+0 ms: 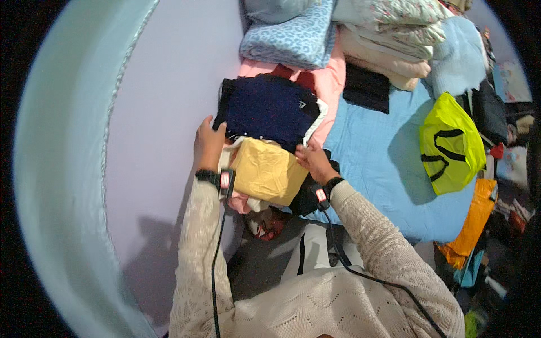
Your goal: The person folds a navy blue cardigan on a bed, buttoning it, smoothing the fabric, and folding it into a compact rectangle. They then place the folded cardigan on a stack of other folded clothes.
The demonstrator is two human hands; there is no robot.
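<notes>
A navy folded garment [264,107] with a small pale logo lies on a pile of clothes, a white edge showing at its right. My left hand [210,141] is at its lower left corner, thumb and fingers apart, the thumb touching the dark fabric. At the lower right corner are the bent fingers of my right hand [315,158]; whether they pinch the cloth is unclear. Nearer to me, between my wrists, sits a yellow folded cloth [270,171]. Black fabric [306,196] shows beneath my right wrist.
A lavender wall-like surface [165,84] stands close at left. Behind the pile are a blue leopard-print blanket [287,44] and folded floral bedding [393,21]. On the blue bedding [363,169] at right sits a neon-yellow bag [452,148]. Cables [380,281] run from both wrist devices.
</notes>
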